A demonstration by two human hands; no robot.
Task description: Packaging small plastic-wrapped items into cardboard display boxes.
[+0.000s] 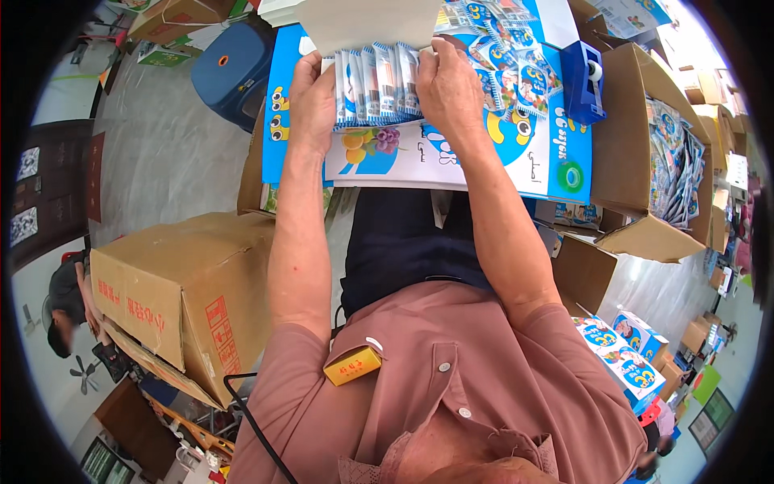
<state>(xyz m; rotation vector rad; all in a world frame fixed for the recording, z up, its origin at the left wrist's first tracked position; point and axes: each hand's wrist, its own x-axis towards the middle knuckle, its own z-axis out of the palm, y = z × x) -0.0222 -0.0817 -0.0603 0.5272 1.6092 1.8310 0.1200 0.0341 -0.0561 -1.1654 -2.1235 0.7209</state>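
My left hand (313, 101) and my right hand (448, 87) press from both sides on a row of several small blue-and-white sachets (377, 85), standing on edge in a stack between them. The stack sits on a blue and white cartoon-printed board (451, 161) resting over my lap. Just beyond the sachets is a white open box (371, 22); its inside is hidden. More loose sachets (508, 56) lie in a pile right of my right hand.
A blue tape dispenser (584, 81) stands at the board's right. An open cardboard box (645, 161) of sachets is further right. A closed carton (181, 282) sits at my left, a blue stool (232, 68) beyond. Another person (68, 310) crouches far left.
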